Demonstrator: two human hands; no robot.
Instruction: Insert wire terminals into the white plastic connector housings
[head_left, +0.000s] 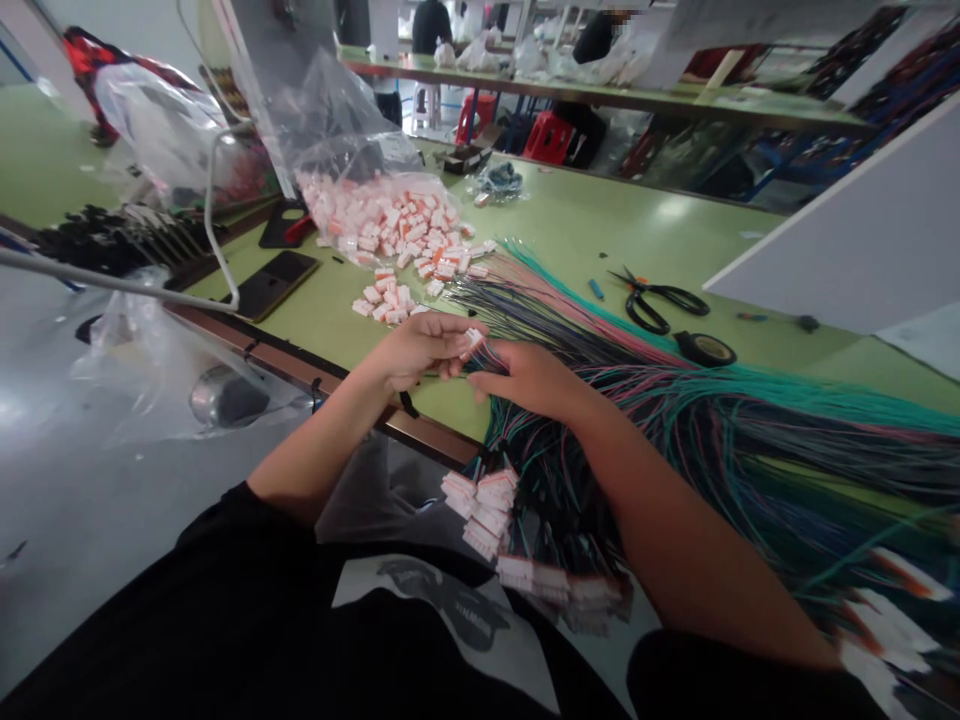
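Note:
Near the table's front edge my left hand [426,350] pinches a small white and orange connector [472,343]. My right hand [534,378] is closed on thin wires [491,358] that run to the connector, just to its right. Behind my hands lie loose white and orange connectors [386,298], with more spilling from a clear plastic bag [337,130]. Long green, pink and dark wires [720,410] stretch across the table to the right. Bundled connectors [487,510] on wires hang over the front edge, below my right hand.
Scissors [652,300] and a roll of black tape [705,349] lie beyond the wires. A phone [274,285] sits at the left, near a bent metal rod [214,220]. A white panel [847,230] stands at the right. People are at a far table [600,90].

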